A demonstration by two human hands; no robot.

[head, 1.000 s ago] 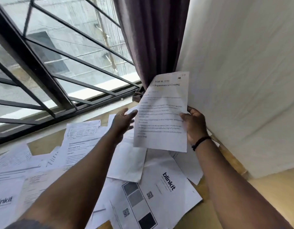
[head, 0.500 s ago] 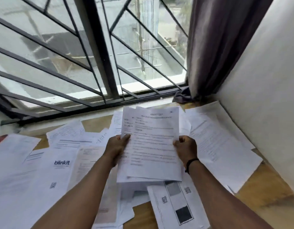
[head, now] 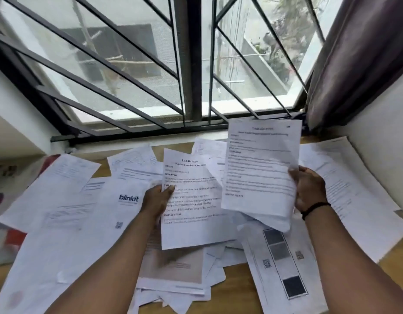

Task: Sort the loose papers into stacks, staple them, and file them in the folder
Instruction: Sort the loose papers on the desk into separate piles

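1. At the far left edge, partly under white sheets, lies a red and white printed item [head: 13, 242]; what it is cannot be told.
2. Loose papers [head: 60, 196] cover the left part of the wooden desk [head: 238, 282], overlapping one another; one of them is a sheet printed "blinkit" [head: 125, 207], lying flat just left of the left forearm.
3. The left hand [head: 156, 200] holds a printed sheet headed "TASK ID" [head: 191, 200] by its left edge, thumb on the printed face and the fingers curled behind it. The sheet is lifted above the pile, roughly in the middle of the scene.
4. Under that sheet, nearer the camera, lies a jumbled heap with a brownish-tinted page [head: 173, 261] on top.
5. The right hand [head: 310, 190] grasps a second sheaf of pages [head: 260, 168] by its right edge, raised higher and farther than the left sheet, its top reaching the window sill. Its lower corner droops, and its left edge overlaps the left sheet. A dark band [head: 315, 208] circles the right wrist.
6. Near right, a page with grey and black squares [head: 284, 264] lies flat on the desk beside the right forearm.
7. Far right, more white sheets [head: 345, 184] lie against the wall, below a dark curtain [head: 354, 64].
8. A barred window [head: 189, 64] spans the far side.
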